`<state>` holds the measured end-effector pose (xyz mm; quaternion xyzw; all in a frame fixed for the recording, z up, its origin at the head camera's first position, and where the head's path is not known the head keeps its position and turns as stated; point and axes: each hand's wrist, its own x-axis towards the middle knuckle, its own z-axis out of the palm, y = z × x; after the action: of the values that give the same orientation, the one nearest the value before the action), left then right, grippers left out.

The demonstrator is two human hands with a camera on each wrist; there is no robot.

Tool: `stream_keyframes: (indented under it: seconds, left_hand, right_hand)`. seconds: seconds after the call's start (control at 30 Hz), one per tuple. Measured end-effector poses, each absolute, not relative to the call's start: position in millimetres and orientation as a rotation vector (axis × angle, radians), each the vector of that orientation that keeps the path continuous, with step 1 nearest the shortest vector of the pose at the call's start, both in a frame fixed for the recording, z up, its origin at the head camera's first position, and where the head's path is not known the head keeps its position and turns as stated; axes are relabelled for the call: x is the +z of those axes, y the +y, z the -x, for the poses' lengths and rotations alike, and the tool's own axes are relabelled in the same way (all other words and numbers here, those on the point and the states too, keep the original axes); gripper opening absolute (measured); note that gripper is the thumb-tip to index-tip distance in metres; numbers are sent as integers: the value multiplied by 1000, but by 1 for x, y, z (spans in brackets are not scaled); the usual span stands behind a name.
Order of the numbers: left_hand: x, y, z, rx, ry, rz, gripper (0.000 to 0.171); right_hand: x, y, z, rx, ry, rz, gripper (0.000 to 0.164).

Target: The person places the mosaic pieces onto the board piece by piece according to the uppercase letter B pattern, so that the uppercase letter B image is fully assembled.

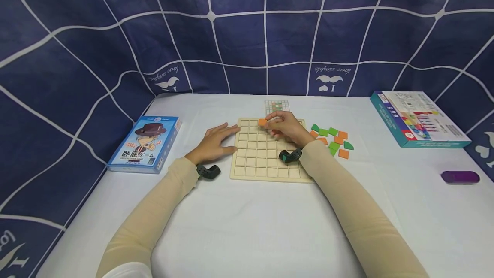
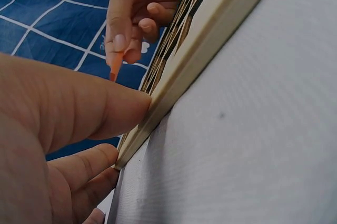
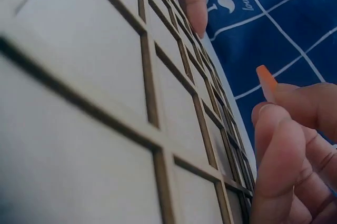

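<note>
My right hand [image 1: 287,127] pinches an orange square tile [image 1: 262,122] between thumb and fingers above the far rows of a wooden grid board [image 1: 255,154]. The right wrist view shows that tile [image 3: 267,81] edge-on at the fingertips, raised off the board. At the board's left side is my left hand [image 1: 214,144], its fingers extended and their tips at the edge. Up close in the left wrist view, the thumb [image 2: 100,109] touches the board's rim [image 2: 184,61]. The visible grid cells hold no tiles; my right hand and wrist hide part of the board.
Loose green and orange tiles [image 1: 333,145] lie right of the board. Behind it is a small printed pattern card [image 1: 276,105]. A blue game box [image 1: 144,144] stands left, a teal-edged box [image 1: 420,119] back right, and a purple oblong object [image 1: 460,177] lies far right.
</note>
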<state>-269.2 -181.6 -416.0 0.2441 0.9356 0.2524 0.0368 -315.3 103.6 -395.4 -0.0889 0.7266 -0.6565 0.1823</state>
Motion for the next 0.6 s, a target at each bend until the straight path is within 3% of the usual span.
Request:
stream_keyframes:
  seconds: [0.6]
  left_hand:
    - [-415, -181, 268, 768, 2867, -729, 70]
  right_hand:
    - [-398, 101, 312, -1619, 2288, 294, 28]
